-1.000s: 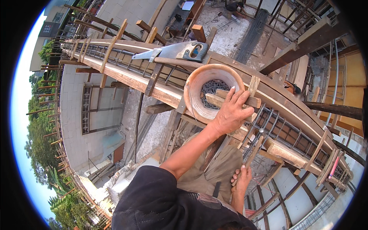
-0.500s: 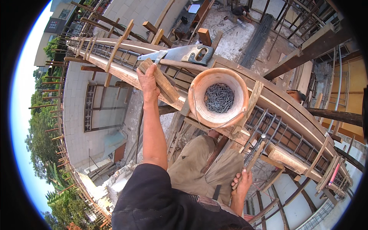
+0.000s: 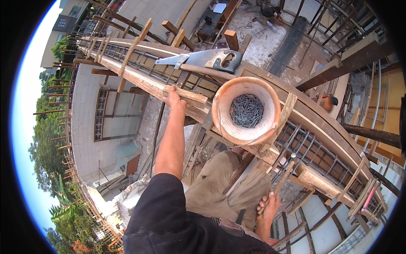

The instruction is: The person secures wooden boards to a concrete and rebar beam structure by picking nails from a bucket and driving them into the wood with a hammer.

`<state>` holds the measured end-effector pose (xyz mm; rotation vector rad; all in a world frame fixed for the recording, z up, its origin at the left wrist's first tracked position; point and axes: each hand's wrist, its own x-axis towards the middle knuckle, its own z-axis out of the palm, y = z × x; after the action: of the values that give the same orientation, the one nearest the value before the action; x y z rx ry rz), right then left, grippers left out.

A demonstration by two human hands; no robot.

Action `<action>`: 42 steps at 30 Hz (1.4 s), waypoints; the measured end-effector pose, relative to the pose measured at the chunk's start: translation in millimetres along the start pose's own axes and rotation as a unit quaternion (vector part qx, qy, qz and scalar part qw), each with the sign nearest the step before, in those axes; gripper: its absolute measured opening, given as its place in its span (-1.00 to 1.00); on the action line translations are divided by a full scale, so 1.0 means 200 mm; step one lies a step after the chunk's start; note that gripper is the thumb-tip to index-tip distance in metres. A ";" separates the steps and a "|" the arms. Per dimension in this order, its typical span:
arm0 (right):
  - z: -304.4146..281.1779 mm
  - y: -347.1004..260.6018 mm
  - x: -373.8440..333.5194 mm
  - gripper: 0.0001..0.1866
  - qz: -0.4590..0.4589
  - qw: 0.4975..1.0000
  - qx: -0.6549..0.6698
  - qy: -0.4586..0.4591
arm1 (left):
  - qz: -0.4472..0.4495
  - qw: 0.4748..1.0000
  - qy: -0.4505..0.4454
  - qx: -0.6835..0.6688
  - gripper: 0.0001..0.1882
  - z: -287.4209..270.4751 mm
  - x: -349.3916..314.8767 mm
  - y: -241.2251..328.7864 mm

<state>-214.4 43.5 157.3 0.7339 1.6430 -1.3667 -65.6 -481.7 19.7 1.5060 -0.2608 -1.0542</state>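
Your left hand [image 3: 174, 99] grips timber [image 3: 192, 96] near the bucket [image 3: 276, 108], fingers part-hidden; your right hand [image 3: 269, 206] clasps a hammer [image 3: 283, 178], head indistinct.

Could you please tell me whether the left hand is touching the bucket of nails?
Apart. The head view shows a plain gap: the left hand grips the left end of some short wood, left of the bucket.
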 end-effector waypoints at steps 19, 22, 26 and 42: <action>-0.01 0.01 0.03 -0.67 0.018 1.000 0.000 0.009 | 0.156 0.560 -0.412 0.702 -0.32 0.19 -0.11 0.09; 0.00 0.00 0.02 -0.67 0.026 1.000 -0.002 0.010 | 0.192 0.550 -0.415 0.699 -0.31 0.20 -0.04 0.09; 0.01 0.00 0.03 -0.66 0.024 1.000 -0.001 0.016 | 0.204 0.473 -0.461 0.723 -0.29 0.24 -0.08 0.13; 0.01 0.01 0.02 -0.71 0.026 1.000 0.006 0.014 | 0.133 0.919 -0.206 0.309 -0.49 -0.06 0.13 0.13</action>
<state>-215.3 42.3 152.7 0.8008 1.6280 -1.3372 -30.9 -498.3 28.7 1.7144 -1.1546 -1.1133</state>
